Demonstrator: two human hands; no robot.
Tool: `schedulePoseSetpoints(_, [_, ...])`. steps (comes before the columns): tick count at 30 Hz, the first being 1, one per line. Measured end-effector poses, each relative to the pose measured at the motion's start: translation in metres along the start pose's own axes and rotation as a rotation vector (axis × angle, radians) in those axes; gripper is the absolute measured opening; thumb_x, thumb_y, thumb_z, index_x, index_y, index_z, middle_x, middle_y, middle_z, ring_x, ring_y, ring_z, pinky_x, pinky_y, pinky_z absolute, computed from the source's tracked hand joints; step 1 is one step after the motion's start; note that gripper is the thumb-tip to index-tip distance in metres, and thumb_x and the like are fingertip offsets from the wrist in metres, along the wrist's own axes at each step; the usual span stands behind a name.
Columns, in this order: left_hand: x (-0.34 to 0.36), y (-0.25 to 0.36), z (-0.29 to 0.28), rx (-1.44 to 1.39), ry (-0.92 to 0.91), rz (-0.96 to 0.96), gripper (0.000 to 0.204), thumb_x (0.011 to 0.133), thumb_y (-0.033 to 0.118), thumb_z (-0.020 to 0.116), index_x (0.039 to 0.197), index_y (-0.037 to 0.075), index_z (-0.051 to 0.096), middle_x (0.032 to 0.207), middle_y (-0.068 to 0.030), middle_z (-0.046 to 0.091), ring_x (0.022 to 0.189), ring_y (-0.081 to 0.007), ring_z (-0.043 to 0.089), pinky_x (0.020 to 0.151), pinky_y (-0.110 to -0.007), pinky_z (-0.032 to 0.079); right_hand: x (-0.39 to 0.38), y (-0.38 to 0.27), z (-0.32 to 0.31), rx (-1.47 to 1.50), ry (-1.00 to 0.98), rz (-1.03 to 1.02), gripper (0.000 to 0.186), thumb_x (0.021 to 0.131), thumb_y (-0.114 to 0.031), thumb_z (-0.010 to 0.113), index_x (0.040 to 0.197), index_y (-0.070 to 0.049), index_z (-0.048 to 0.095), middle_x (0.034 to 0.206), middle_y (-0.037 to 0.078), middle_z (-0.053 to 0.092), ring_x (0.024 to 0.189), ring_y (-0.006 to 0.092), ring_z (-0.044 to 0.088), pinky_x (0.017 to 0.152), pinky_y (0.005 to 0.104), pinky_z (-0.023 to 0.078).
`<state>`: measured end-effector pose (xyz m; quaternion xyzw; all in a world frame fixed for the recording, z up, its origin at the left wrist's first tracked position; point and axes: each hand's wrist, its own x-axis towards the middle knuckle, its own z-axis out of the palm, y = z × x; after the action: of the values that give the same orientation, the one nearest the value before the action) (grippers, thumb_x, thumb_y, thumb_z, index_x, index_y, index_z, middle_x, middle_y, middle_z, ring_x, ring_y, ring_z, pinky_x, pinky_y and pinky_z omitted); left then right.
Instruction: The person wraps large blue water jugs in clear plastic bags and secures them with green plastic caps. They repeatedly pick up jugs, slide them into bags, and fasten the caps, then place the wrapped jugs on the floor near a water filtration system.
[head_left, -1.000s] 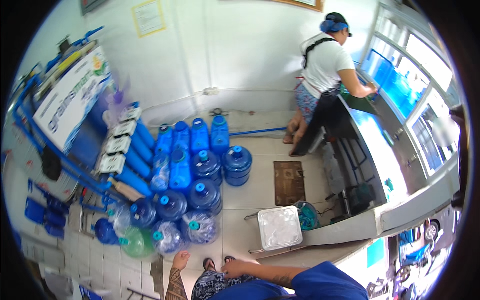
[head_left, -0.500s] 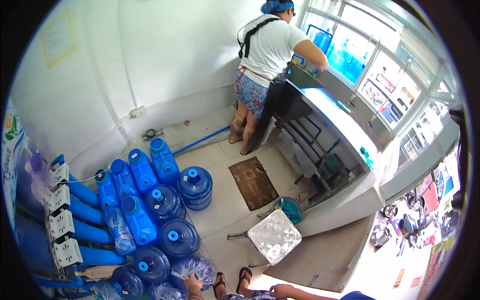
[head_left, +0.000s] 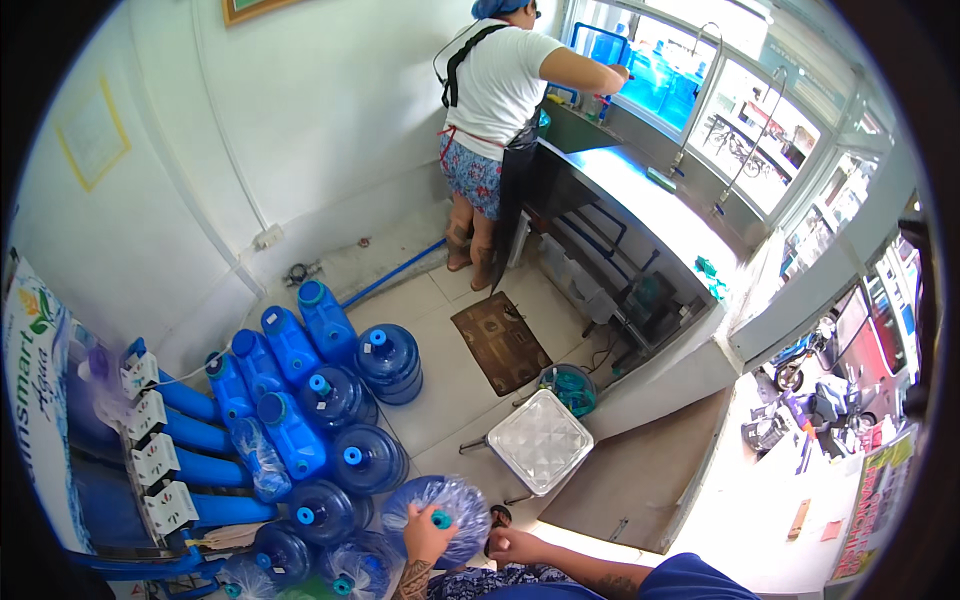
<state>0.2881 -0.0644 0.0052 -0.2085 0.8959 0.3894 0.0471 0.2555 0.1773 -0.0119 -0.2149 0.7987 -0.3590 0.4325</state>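
Note:
My left hand (head_left: pixel 428 535) is closed around the neck of a round blue water jug (head_left: pixel 470 510) sheathed in clear plastic, beside its teal cap (head_left: pixel 441 519). The jug is right of the other jugs, in front of my feet; whether its base touches the floor is hidden. My right hand (head_left: pixel 513 546) is curled into a fist just right of the wrapped jug, with nothing visible in it. Closest to my left hand stand another plastic-wrapped jug (head_left: pixel 368 562) and a bare round jug (head_left: pixel 322 508).
Several blue jugs (head_left: pixel 368 458) and upright rectangular containers (head_left: pixel 290 440) crowd the left, near blue filter housings (head_left: pixel 208 468). A metal-topped stool (head_left: pixel 540 442) stands right. A brown mat (head_left: pixel 502 343) lies ahead. Another person (head_left: pixel 495 130) works at the sink counter (head_left: pixel 640 195).
My left hand has brought the wrapped jug rightward, out from the group toward my feet. My right hand has come closer to it. The view has shifted; the other person remains at the sink.

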Motion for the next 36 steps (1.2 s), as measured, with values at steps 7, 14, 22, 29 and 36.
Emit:
schedulePoseSetpoints(7, [-0.007, 0.154, -0.018, -0.219, -0.012, 0.356, 0.038, 0.078, 0.027, 0.078, 0.106, 0.004, 0.065, 0.109, -0.0178, 0.055, 0.094, -0.0343, 0.06, 0.075, -0.043, 0.053, -0.008, -0.074, -0.061, 0.165, 0.7, -0.256, 0.065, 0.066, -0.019, 0.081, 0.124, -0.008, 0.055, 0.112, 0.019, 0.061, 0.107, 0.0383, 0.06, 0.088, 0.0421, 0.05])
schedulePoseSetpoints(14, [0.038, 0.209, 0.04, -0.924, -0.499, 0.276, 0.026, 0.091, 0.007, 0.064, 0.115, 0.0, 0.057, 0.128, -0.0118, 0.039, 0.103, -0.0218, 0.06, 0.074, -0.03, 0.062, -0.053, -0.041, -0.156, 0.062, 0.861, -0.222, 0.057, 0.067, -0.02, 0.08, 0.119, -0.01, 0.059, 0.108, 0.018, 0.066, 0.101, 0.0375, 0.064, 0.083, 0.0427, 0.051])
schedulePoseSetpoints(22, [0.112, 0.293, 0.049, 0.127, -0.524, 0.476, 0.028, 0.082, 0.023, 0.072, 0.094, -0.002, 0.064, 0.083, -0.0094, 0.063, 0.076, -0.0189, 0.068, 0.051, -0.033, 0.055, -0.038, -0.006, -0.192, 0.183, 0.919, -0.113, 0.065, 0.071, -0.035, 0.081, 0.125, -0.011, 0.053, 0.106, 0.018, 0.067, 0.101, 0.0377, 0.064, 0.083, 0.0434, 0.05])
schedulePoseSetpoints(29, [0.158, 0.312, 0.079, 0.837, -0.732, 1.013, 0.015, 0.068, 0.019, 0.074, 0.074, 0.006, 0.068, 0.072, -0.0077, 0.068, 0.069, -0.0233, 0.066, 0.053, -0.038, 0.049, -0.043, 0.001, -0.201, 0.108, 0.802, -0.021, 0.072, 0.071, -0.038, 0.081, 0.132, -0.017, 0.048, 0.112, 0.015, 0.066, 0.104, 0.0375, 0.063, 0.087, 0.0438, 0.05])
schedulePoseSetpoints(36, [0.166, 0.298, 0.077, 0.949, -0.631, 1.599, 0.012, 0.074, 0.019, 0.063, 0.073, 0.008, 0.068, 0.077, -0.0146, 0.068, 0.071, -0.0347, 0.066, 0.06, -0.045, 0.052, -0.044, -0.01, -0.192, 0.091, 0.818, 0.108, 0.07, 0.074, -0.04, 0.08, 0.132, -0.019, 0.048, 0.113, 0.016, 0.065, 0.105, 0.038, 0.062, 0.087, 0.0437, 0.049])
